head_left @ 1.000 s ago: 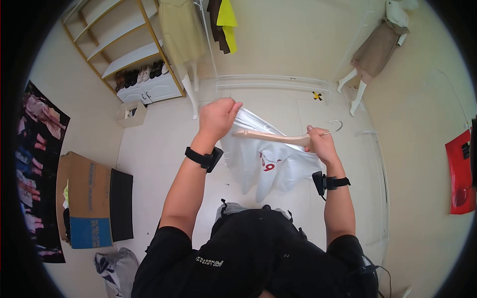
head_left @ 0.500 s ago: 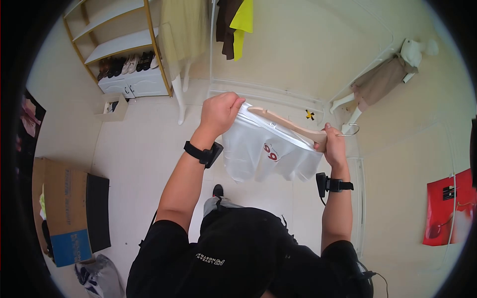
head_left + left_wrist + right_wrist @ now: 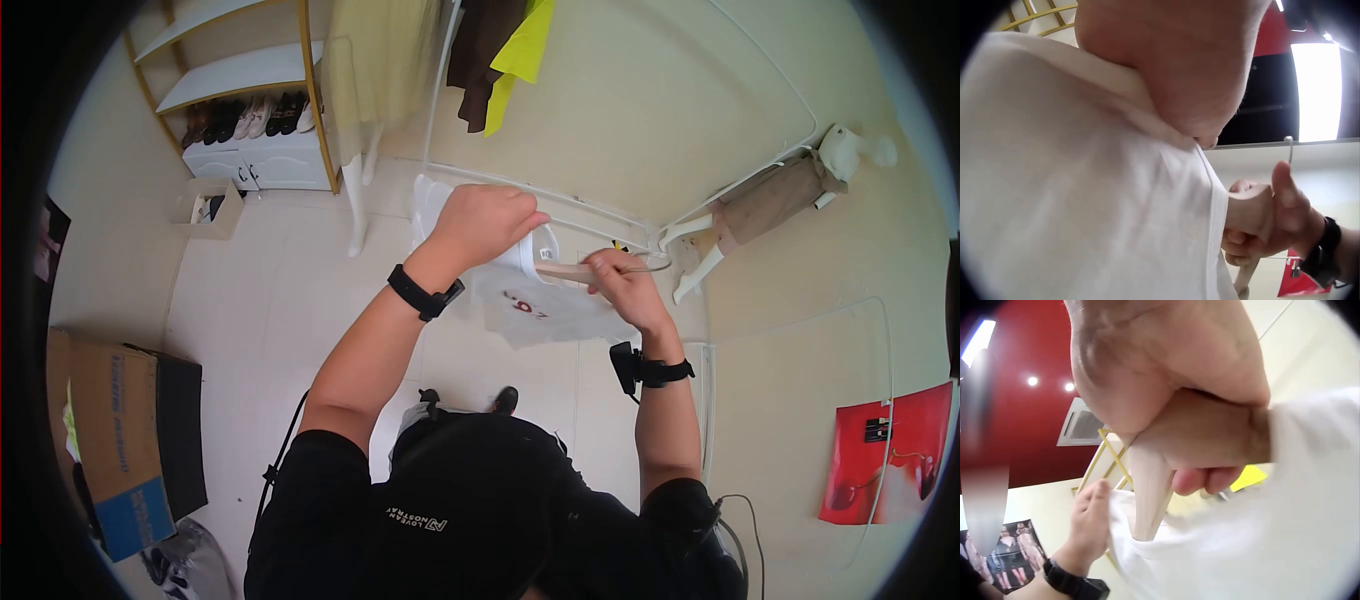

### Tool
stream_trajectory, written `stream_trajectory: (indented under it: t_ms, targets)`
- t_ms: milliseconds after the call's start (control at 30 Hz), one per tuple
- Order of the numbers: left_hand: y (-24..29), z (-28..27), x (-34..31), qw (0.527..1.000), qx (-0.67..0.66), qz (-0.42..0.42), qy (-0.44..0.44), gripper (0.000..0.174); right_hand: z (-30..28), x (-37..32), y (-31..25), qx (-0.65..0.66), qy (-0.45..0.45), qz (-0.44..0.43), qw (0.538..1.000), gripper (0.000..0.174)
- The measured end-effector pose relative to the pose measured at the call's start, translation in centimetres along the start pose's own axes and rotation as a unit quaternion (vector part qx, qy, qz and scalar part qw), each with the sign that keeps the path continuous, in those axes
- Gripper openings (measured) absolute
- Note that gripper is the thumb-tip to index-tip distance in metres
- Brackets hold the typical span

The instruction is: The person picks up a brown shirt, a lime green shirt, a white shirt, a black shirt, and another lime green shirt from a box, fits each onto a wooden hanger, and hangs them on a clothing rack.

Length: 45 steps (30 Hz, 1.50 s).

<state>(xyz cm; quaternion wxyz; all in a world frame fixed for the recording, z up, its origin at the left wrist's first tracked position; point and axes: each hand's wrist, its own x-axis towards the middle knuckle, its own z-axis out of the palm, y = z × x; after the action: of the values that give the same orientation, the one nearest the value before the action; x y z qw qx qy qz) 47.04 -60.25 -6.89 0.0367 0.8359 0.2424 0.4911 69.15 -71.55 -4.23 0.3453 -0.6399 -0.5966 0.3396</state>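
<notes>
A white garment [image 3: 560, 312] with a red print hangs between the two hands, above the floor. The left hand [image 3: 488, 226] pinches its upper edge, the fabric draping to both sides of the fist. In the right hand [image 3: 628, 288] is a wooden hanger [image 3: 566, 270], gripped near its metal hook [image 3: 655, 264]. One hanger arm points toward the left hand and goes in at the garment's opening, as the right wrist view shows, where the hanger arm [image 3: 1147, 487] enters the white cloth [image 3: 1210, 550]. The left wrist view has the fabric [image 3: 1097, 181] filling its left side.
A rail [image 3: 590, 205] with brown and yellow clothes stands ahead. Shelves [image 3: 250, 75] with shoes and a small bin [image 3: 210, 212] are at the far left, a cardboard box [image 3: 110, 420] nearer. A mannequin [image 3: 770, 205] leans into view at the right, above a red poster [image 3: 885, 455].
The left hand has turned and moved rightward with the garment's edge, and some fabric now shows on its far side. The right hand and hanger have come closer to it.
</notes>
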Motion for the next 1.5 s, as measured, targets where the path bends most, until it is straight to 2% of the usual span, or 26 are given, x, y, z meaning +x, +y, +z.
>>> stream_trajectory:
  t_ms: [33,67,133,167,233,267,367,400,467,500,567,600,667,700,767,800,867,967,1000,1033,1100,1233,1300,1333,1400,1500]
  targets:
    - [0.3,0.2,0.3,0.999,0.008,0.002,-0.035,0.027,0.6,0.2,-0.7,-0.024,-0.065,-0.112,0.991,0.022]
    - [0.6,0.3,0.3,0.997,0.015,0.003,-0.070,0.028,0.9,0.4,-1.8,-0.021,-0.064,-0.111,0.991,0.022]
    - [0.5,-1.1,0.2,0.995,0.022,-0.003,-0.098,0.026,1.1,1.1,-3.6,-0.135,-0.076,-0.134,0.979,0.023]
    - [0.3,-1.9,-0.2,0.992,0.029,-0.011,-0.122,0.027,1.0,1.5,-3.0,-0.132,-0.076,-0.134,0.979,0.023]
    - [-1.6,-3.2,-1.5,0.991,0.029,-0.041,-0.122,0.030,-0.5,3.3,-1.7,-0.127,0.080,-0.161,0.975,0.023]
    - [-2.4,-3.6,-2.1,0.990,0.027,-0.072,-0.120,0.036,-1.5,3.1,-1.3,-0.010,0.032,-0.077,0.996,0.024]
    - [-3.7,-3.9,-3.0,0.989,-0.025,-0.102,-0.106,0.046,-2.2,2.5,-2.1,-0.050,-0.019,-0.085,0.995,0.024]
    - [-3.9,-3.8,-3.2,0.988,-0.027,-0.102,-0.109,0.046,-2.2,2.6,-1.8,-0.064,-0.024,-0.122,0.990,0.025]
    - [-4.4,-3.3,-3.4,0.977,-0.089,-0.155,-0.117,0.046,-2.9,2.5,-1.7,-0.070,-0.045,-0.110,0.990,0.023]
    - [-4.6,-2.9,-3.5,0.976,-0.092,-0.156,-0.118,0.046,-3.1,2.5,-1.9,-0.076,-0.065,-0.103,0.990,0.022]
    - [-4.9,-2.0,-4.0,0.992,-0.045,-0.077,-0.087,0.048,-3.3,2.1,-1.9,-0.080,-0.073,-0.104,0.989,0.021]
    - [-5.2,-1.3,-4.2,0.992,-0.050,-0.075,-0.089,0.048,-3.4,2.0,-2.0,-0.083,-0.081,-0.109,0.987,0.021]
    - [-5.8,-0.2,-4.6,0.968,-0.147,-0.053,-0.196,0.039,-3.8,1.6,-2.2,-0.099,-0.078,-0.102,0.987,0.020]
    - [-5.7,-0.1,-4.6,0.967,-0.152,-0.050,-0.198,0.039,-3.9,1.4,-2.2,-0.114,-0.077,-0.101,0.985,0.020]
    - [-5.4,-0.2,-4.6,0.868,-0.229,-0.225,-0.379,0.027,-4.4,1.3,-2.1,-0.101,-0.070,-0.080,0.989,0.019]
    - [-5.5,0.0,-4.9,0.866,-0.234,-0.220,-0.384,0.027,-4.7,1.2,-2.0,-0.088,-0.067,-0.065,0.992,0.019]
    - [-5.6,0.8,-5.7,0.932,-0.179,-0.198,-0.245,0.023,-5.1,0.6,-1.4,-0.115,-0.056,-0.045,0.991,0.019]
    - [-6.6,1.2,-6.2,0.952,-0.109,-0.178,-0.225,0.024,-5.5,-0.1,-0.6,-0.128,-0.036,-0.028,0.991,0.018]
    - [-6.9,1.1,-6.3,0.937,-0.049,-0.205,-0.280,0.024,-5.5,-0.3,-0.3,-0.112,-0.022,-0.031,0.993,0.018]
    - [-7.2,1.1,-6.7,0.937,-0.049,-0.203,-0.281,0.024,-5.4,-0.5,-0.3,-0.110,-0.019,-0.030,0.993,0.018]
    - [-7.5,1.2,-6.9,0.966,0.005,-0.165,-0.201,0.024,-5.7,-0.6,-0.1,-0.061,-0.025,-0.004,0.998,0.017]
    - [-5.1,1.0,-4.7,0.981,-0.032,-0.141,-0.131,0.027,-5.5,-0.3,0.8,-0.043,-0.017,-0.019,0.999,0.018]
    - [-2.3,1.5,-2.7,0.995,-0.018,-0.007,-0.099,0.024,-5.1,-0.1,0.3,-0.041,-0.036,-0.033,0.998,0.019]
    - [-1.1,2.2,-2.2,0.995,-0.018,-0.006,-0.101,0.024,-4.8,0.1,0.1,-0.040,-0.036,-0.033,0.998,0.019]
    - [0.8,3.4,-1.8,0.970,-0.022,-0.034,-0.240,0.021,-4.5,0.3,-0.3,-0.029,-0.050,-0.002,0.998,0.022]
    - [-0.1,2.9,-1.8,0.963,-0.046,-0.056,-0.259,0.021,-4.6,-0.2,-1.5,-0.054,-0.004,-0.060,0.997,0.030]
